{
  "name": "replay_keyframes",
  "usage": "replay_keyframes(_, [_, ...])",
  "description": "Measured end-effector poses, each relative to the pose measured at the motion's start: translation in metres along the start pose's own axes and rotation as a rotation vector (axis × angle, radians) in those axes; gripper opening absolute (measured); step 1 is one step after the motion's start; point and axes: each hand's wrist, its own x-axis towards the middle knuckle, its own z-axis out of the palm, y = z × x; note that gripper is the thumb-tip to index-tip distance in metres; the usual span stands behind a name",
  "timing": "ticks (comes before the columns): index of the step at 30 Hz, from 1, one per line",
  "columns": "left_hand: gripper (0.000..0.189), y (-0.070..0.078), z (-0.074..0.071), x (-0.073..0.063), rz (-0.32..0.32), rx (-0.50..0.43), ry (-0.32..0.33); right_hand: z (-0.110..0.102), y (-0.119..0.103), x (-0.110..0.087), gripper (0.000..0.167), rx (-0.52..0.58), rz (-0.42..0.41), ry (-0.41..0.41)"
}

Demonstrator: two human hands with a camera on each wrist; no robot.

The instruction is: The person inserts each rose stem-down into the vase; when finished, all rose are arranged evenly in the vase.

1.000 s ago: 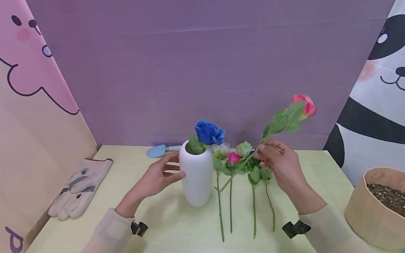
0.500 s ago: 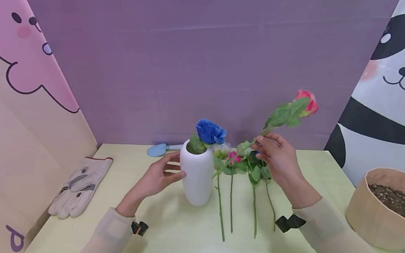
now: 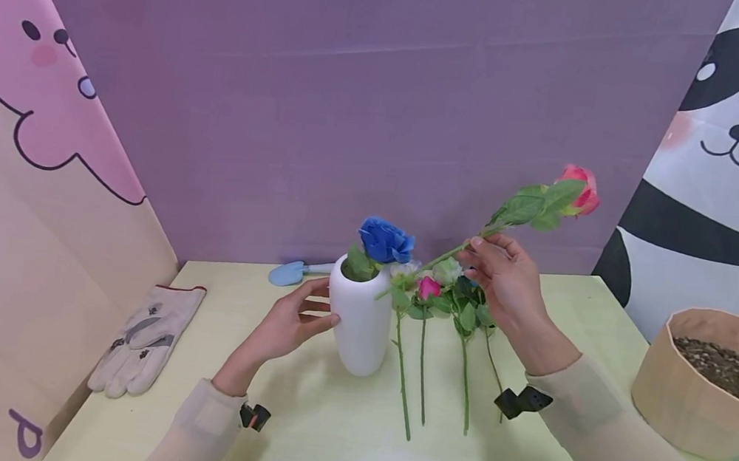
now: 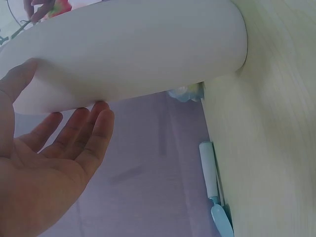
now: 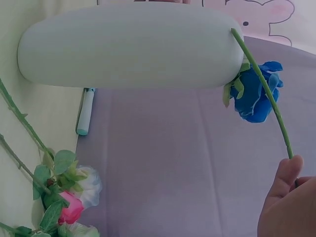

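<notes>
A white vase (image 3: pixel 360 326) stands upright on the table with a blue rose (image 3: pixel 387 241) in its mouth. My left hand (image 3: pixel 287 323) holds the vase's left side, thumb in front and fingers behind, as the left wrist view shows. My right hand (image 3: pixel 504 277) pinches the stem of a pink rose (image 3: pixel 579 191) between thumb and fingertips. That rose slants, bloom up to the right, its bare stem (image 5: pixel 266 89) reaching down left. In the head view the stem's lower end overlaps the vase's upper right side; in the right wrist view it crosses before the vase's top end.
Several flowers lie right of the vase, among them a small pink one (image 3: pixel 428 288) and a pale green one (image 3: pixel 447 271). A light blue trowel (image 3: pixel 286 274) lies behind, gloves (image 3: pixel 143 342) at left. A tan pot (image 3: pixel 682 387) of soil stands at right.
My right hand has lifted and moved slightly left, tilting the pink rose flatter so its stem end has risen from among the lying flowers to the vase's upper side. The left hand stays put.
</notes>
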Motion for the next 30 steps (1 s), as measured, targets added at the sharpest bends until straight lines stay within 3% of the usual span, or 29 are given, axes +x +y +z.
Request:
replay_keyframes(7, [0.066,-0.001,0.0,0.0,0.003,0.006,0.002,0.004,-0.002,0.0,0.033,0.091,-0.024,0.032])
replay_keyframes(19, [0.068,0.002,0.0,0.001,0.013,0.021,0.01,0.009,-0.002,0.002,0.031,0.101,-0.105,0.065])
replay_keyframes(30, [0.068,0.001,0.0,0.002,0.007,0.017,0.013,0.021,0.004,0.003,0.023,-0.021,-0.152,0.098])
